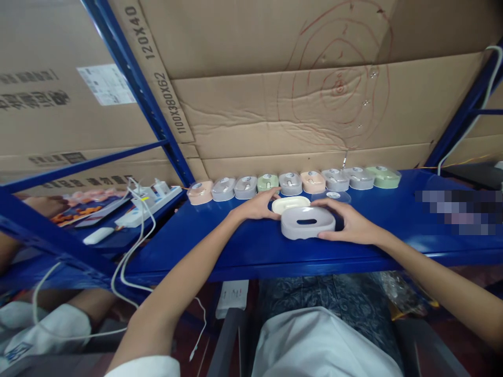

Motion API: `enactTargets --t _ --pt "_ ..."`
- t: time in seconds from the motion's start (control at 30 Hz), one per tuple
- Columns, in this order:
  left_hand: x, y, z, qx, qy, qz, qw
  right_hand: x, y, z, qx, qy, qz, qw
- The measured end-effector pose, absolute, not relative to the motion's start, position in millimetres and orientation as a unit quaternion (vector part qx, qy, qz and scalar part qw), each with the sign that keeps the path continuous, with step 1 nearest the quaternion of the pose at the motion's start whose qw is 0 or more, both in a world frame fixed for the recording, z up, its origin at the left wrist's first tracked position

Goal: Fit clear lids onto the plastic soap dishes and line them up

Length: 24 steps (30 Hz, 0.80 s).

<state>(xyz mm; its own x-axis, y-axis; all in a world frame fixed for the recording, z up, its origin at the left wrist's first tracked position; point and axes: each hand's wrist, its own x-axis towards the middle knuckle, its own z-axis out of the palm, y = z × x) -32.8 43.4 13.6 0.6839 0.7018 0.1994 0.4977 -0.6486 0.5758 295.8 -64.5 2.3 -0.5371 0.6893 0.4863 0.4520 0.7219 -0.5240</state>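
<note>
My right hand [349, 222] grips a grey oval soap dish [293, 228] by its right end, thumb low at the front and fingers over the top. A dark slot shows in the middle of the dish, which is tilted toward me. Just behind it, the left end of a cream oval tray [288, 203] is held between the thumb and fingers of my left hand [261, 205]. The dish hides the tray's near right part. Behind my right fingers a clear lid [342, 197] with a round label lies on the blue shelf [243, 246].
Several lidded soap boxes in peach [200, 193], grey [223, 190] and green [387, 178] line the back of the shelf against cardboard [236, 99]. At left, a blue post [137, 89], white cables [129, 248], a power strip [157, 201] and another person's hand [41, 206].
</note>
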Motion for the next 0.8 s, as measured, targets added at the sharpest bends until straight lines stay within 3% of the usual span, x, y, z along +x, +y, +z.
enactTargets --t 0.23,0.53,0.8 --pt "-30 31 20 0.881 0.330 0.208 0.269 295 -22 18 -0.352 -0.825 0.153 0.415" --pt "-32 34 17 0.884 0.323 0.205 0.270 283 4 14 -0.351 -0.868 0.106 0.335" --pt "-28 27 25 0.890 0.342 0.201 0.227 280 4 7 -0.326 -0.886 0.094 0.316"
